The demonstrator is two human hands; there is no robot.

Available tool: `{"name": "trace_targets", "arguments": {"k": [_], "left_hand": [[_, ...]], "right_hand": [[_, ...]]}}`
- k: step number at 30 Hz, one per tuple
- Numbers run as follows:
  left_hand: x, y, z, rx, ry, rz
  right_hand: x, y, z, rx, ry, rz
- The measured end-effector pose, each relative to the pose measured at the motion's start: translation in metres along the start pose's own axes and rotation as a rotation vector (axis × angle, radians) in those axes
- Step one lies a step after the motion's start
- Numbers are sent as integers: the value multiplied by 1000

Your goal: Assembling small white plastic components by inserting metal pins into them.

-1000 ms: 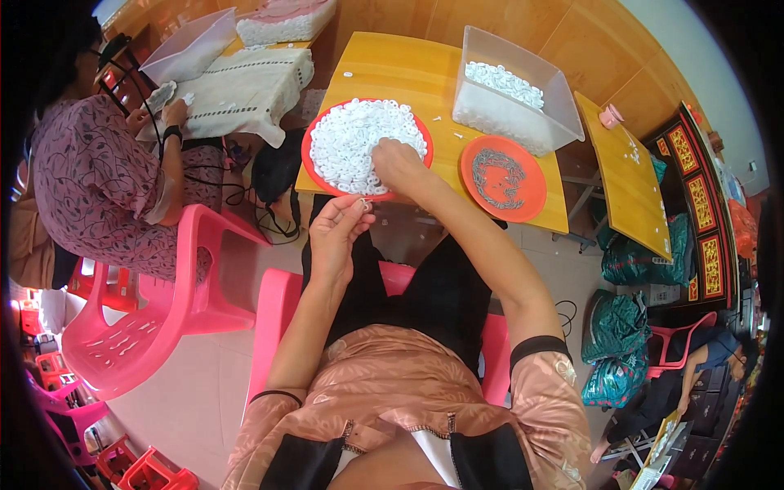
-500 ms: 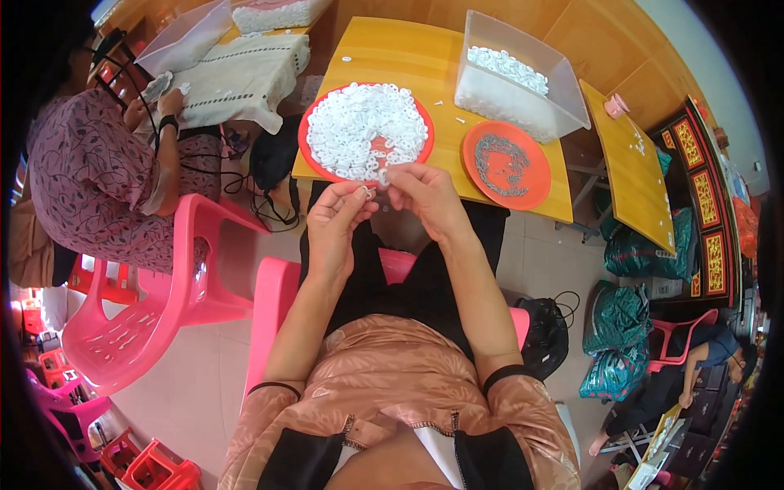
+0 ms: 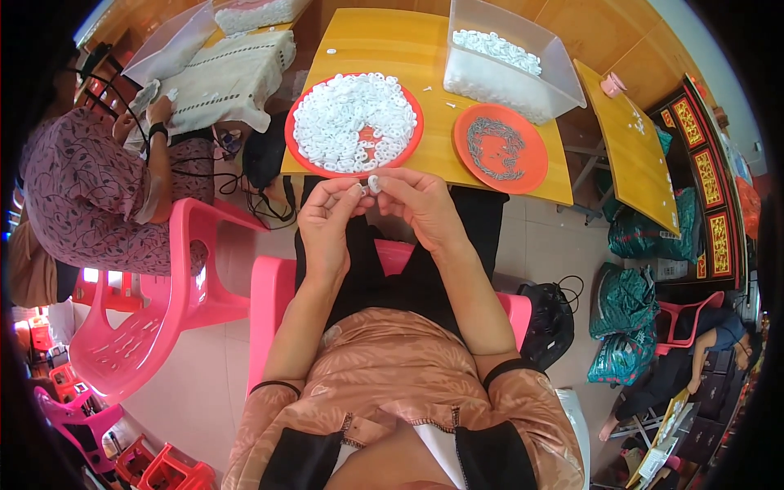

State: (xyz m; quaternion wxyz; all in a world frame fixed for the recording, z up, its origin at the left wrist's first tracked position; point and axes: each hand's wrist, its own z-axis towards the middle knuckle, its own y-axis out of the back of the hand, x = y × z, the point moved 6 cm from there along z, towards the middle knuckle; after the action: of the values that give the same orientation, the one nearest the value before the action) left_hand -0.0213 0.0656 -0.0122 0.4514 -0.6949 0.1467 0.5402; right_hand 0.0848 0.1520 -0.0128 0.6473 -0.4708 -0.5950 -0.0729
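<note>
My left hand (image 3: 325, 222) is closed in a pinch on a small white plastic clip (image 3: 363, 189) that its fingertips partly cover. A second small white plastic clip (image 3: 375, 184), ring-shaped, sits between the thumb and fingers of my right hand (image 3: 426, 211). Both hands meet fingertip to fingertip, just off the table's near edge and above my lap. Right beyond them lies a round red tray (image 3: 368, 133) heaped with white ring-shaped clips (image 3: 335, 114). To its right, an orange-red plate (image 3: 532, 159) holds a loose ring of thin grey nails (image 3: 478, 149).
A clear plastic box (image 3: 563, 94) of white pieces stands at the table's (image 3: 371, 41) back right. On my left, another person (image 3: 98, 188) works at a cloth-covered table (image 3: 220, 86), beside a pink chair (image 3: 192, 269). Green bags (image 3: 622, 306) and a black bag (image 3: 549, 327) are on the right.
My right hand has brought its white clip closer to my left fingertips, and the two pieces now nearly touch. The whole view has shifted slightly.
</note>
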Motion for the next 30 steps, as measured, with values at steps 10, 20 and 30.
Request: {"name": "trace_targets", "arguments": {"k": [10,20,30], "left_hand": [[-7,-3,-1,43,-92,69],[-13,-8,-6,22,-166,111],[-10,-6,-6,2,-174,69]], "right_hand": [[5,-3,-5,-36,122,-66],[18,-22,-17,-95,332,-256],[19,-17,-19,-72,319,-321]]}}
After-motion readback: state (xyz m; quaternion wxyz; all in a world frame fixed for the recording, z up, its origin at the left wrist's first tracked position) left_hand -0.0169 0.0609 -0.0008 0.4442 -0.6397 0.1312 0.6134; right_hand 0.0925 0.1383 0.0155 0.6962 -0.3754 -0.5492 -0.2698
